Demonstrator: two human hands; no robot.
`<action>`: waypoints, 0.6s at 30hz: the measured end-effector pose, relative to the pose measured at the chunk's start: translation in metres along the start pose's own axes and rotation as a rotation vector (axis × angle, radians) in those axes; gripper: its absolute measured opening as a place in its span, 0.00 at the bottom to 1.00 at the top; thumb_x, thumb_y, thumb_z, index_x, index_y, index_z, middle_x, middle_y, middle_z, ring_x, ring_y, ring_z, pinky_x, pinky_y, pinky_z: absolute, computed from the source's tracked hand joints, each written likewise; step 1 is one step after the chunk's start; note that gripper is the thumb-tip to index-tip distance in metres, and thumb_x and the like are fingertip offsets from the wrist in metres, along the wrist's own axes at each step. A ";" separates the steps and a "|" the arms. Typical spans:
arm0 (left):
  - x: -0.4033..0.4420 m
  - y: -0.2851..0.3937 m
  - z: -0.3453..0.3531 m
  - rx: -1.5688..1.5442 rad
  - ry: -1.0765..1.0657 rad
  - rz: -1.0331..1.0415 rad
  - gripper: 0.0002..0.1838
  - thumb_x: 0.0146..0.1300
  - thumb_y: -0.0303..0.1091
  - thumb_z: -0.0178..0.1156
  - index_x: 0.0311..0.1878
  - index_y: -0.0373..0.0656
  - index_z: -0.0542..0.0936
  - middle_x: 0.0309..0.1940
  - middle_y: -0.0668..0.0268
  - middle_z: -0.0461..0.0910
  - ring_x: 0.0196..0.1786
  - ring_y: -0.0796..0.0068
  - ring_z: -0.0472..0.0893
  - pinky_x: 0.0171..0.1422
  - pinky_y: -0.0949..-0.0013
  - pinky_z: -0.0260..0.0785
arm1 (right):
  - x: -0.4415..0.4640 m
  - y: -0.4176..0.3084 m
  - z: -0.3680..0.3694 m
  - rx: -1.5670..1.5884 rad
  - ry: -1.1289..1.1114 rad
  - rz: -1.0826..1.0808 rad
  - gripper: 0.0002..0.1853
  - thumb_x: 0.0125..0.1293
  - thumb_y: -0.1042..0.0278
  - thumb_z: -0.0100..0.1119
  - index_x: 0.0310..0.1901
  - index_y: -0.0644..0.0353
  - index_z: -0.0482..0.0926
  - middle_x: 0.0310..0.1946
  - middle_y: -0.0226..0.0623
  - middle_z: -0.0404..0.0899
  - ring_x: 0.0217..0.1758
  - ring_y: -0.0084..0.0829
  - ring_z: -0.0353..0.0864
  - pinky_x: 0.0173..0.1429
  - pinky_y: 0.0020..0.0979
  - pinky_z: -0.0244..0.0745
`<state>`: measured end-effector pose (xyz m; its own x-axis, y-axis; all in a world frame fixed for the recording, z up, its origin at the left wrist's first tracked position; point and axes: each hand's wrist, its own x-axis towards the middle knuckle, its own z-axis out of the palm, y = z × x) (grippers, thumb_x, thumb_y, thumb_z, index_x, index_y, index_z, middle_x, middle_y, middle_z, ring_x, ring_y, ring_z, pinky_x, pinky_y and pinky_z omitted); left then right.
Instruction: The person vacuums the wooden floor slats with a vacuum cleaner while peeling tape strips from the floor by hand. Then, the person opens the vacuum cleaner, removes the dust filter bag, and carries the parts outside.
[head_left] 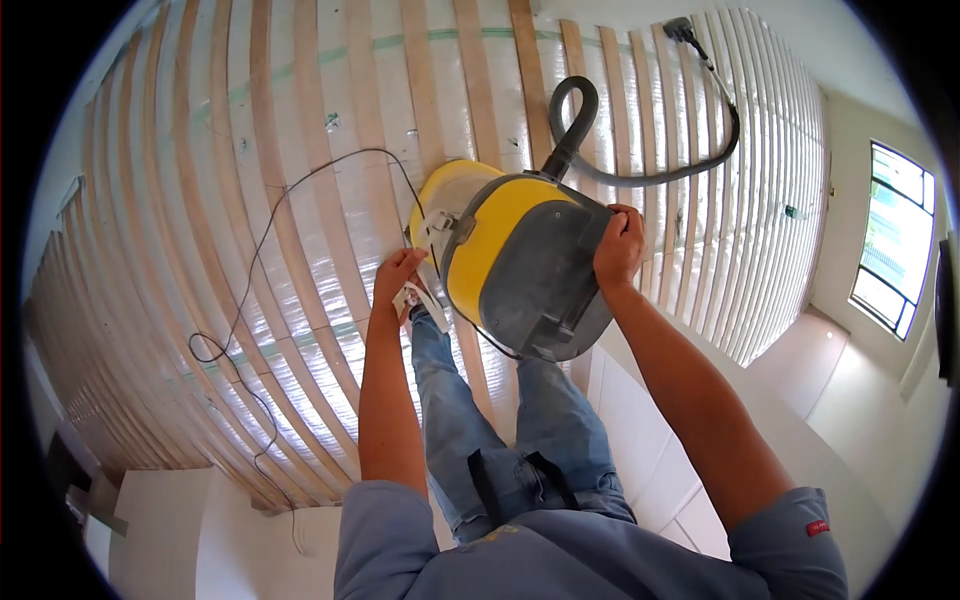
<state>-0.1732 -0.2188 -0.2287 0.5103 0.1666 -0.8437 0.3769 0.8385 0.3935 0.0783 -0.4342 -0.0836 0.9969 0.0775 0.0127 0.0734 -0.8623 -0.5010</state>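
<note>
A yellow and dark grey vacuum cleaner is tilted in front of my legs, above the floor of wooden strips. My right hand grips the right edge of its grey top, fingers curled over the rim. Beside the machine's lower left side, my left hand is closed on a white strip that hangs down near my foot. A grey hose runs from the machine's far side and curves to the right. The black cord passes across the machine's left side.
Wooden strips lie in rows over a shiny silvery sheet. At the upper right lies the floor nozzle on its tube. White cabinets stand close to my right leg. The cord loops across the floor at left. A window is at far right.
</note>
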 end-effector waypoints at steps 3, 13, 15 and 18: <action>0.005 0.036 -0.007 -0.040 0.059 0.089 0.13 0.69 0.42 0.65 0.42 0.41 0.82 0.15 0.76 0.68 0.15 0.85 0.66 0.19 0.79 0.57 | -0.001 0.001 0.002 -0.003 0.001 -0.029 0.14 0.71 0.68 0.44 0.42 0.61 0.82 0.43 0.46 0.81 0.50 0.50 0.77 0.57 0.44 0.70; -0.001 0.097 0.039 1.093 -0.312 0.193 0.17 0.68 0.44 0.62 0.47 0.38 0.84 0.32 0.61 0.82 0.33 0.68 0.78 0.42 0.66 0.72 | 0.000 0.006 0.004 -0.034 0.033 -0.030 0.14 0.71 0.68 0.45 0.42 0.62 0.82 0.42 0.47 0.81 0.49 0.49 0.79 0.56 0.43 0.71; -0.008 0.103 0.037 1.116 -0.359 0.135 0.17 0.68 0.43 0.63 0.50 0.40 0.85 0.39 0.59 0.85 0.40 0.68 0.80 0.51 0.64 0.73 | -0.003 0.005 0.004 -0.029 0.036 -0.032 0.14 0.71 0.67 0.44 0.42 0.62 0.82 0.42 0.46 0.82 0.49 0.49 0.80 0.57 0.42 0.72; -0.011 0.105 0.018 1.113 -0.416 -0.032 0.17 0.66 0.39 0.65 0.55 0.42 0.84 0.41 0.58 0.86 0.40 0.69 0.81 0.49 0.65 0.73 | 0.000 0.007 0.005 0.008 0.038 -0.050 0.15 0.71 0.66 0.43 0.43 0.60 0.83 0.42 0.46 0.82 0.49 0.48 0.80 0.56 0.42 0.72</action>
<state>-0.1256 -0.1420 -0.1717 0.6225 -0.1997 -0.7567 0.7538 -0.1068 0.6483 0.0788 -0.4374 -0.0914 0.9923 0.1014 0.0707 0.1233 -0.8537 -0.5060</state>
